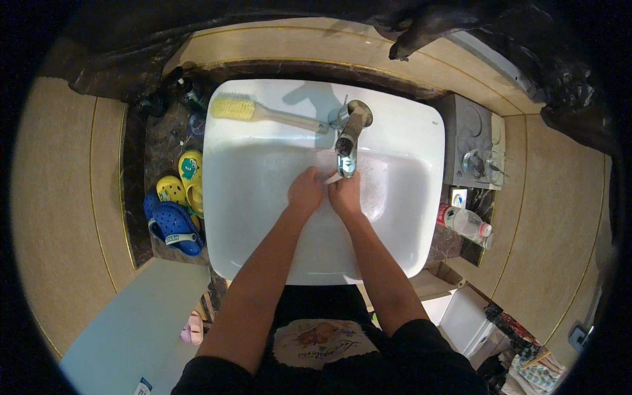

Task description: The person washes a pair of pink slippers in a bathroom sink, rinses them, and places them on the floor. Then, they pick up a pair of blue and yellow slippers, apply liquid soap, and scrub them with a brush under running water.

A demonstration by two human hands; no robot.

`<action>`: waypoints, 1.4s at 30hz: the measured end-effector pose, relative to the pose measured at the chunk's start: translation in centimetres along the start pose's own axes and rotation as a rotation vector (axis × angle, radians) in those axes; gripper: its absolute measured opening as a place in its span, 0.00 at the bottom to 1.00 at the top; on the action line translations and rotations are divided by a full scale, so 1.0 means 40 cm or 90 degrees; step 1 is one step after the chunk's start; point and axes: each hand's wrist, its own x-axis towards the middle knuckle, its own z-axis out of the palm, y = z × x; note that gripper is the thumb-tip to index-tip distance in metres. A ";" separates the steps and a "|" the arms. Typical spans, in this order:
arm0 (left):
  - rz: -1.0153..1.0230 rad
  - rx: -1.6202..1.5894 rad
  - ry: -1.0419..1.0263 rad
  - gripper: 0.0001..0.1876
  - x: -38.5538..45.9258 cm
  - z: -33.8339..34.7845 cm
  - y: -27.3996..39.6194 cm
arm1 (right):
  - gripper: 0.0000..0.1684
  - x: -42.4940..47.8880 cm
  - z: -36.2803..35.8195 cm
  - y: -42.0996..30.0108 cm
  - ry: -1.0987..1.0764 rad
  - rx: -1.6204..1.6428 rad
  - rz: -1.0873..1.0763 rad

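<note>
Both forearms reach down into a white ceramic washbasin [316, 249]. My left hand [306, 191] is left of the spout, its fingers bent down and mostly hidden. Close beside it, my right hand [345, 194] is below the end of the chrome faucet [349, 140], which hides part of it. A narrow white piece [333, 179] shows between the hands, against the right one; what it belongs to cannot be made out. Whitish, foamy-looking water [375, 190] lies in the basin around the hands.
A scrub brush [266, 114] with yellow bristles lies on the basin's back ledge. Yellow clogs [191, 173] and blue clogs [173, 224] crowd the left counter. To the right are a grey box [461, 133], a glass [476, 164] and a plastic bottle [464, 220].
</note>
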 end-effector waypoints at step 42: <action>0.029 -0.366 0.034 0.12 -0.052 0.040 0.005 | 0.13 -0.062 -0.094 -0.103 0.023 0.076 0.016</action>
